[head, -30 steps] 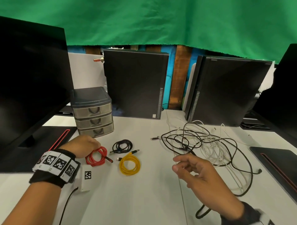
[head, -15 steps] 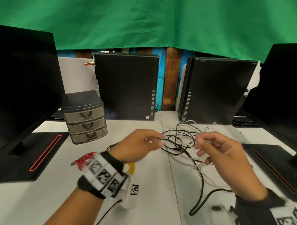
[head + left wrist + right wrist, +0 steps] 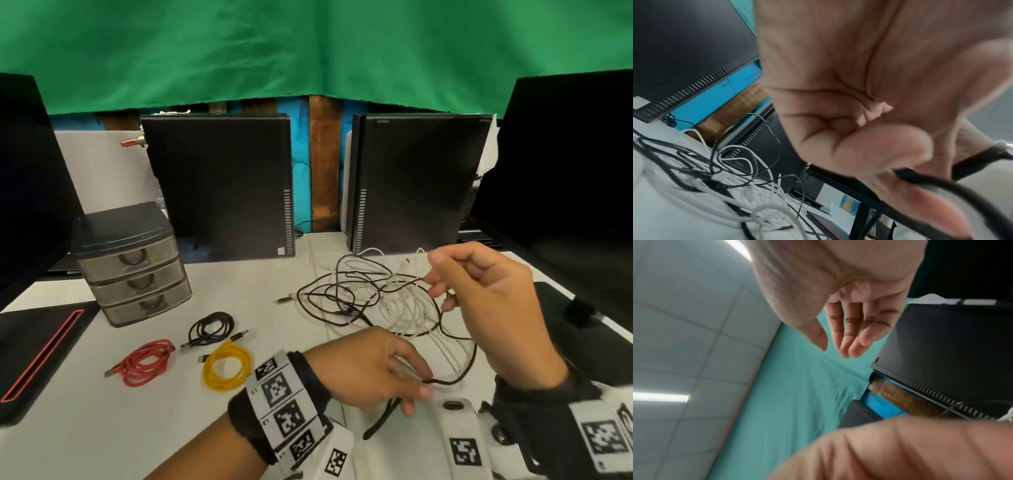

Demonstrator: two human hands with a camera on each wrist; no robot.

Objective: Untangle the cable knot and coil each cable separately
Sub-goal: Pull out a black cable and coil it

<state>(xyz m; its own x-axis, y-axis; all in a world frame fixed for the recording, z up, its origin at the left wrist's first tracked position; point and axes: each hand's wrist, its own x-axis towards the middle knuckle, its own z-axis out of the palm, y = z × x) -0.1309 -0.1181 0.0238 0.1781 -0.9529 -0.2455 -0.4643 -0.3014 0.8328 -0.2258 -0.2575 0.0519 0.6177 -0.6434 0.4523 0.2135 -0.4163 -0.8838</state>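
Left hand (image 3: 373, 368) pinches black cable (image 3: 445, 380) near counter (image 3: 239, 428) edge. Right hand (image 3: 486, 308), fingers loosely spread, holds nothing, raised right of tangle (image 3: 370, 301). Three coils (image 3: 226, 368) lie left.

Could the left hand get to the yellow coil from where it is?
Probably yes. The yellow coil lies bare on the table just left of the left hand, nothing between them, though that hand's fingers currently hold a black cable.
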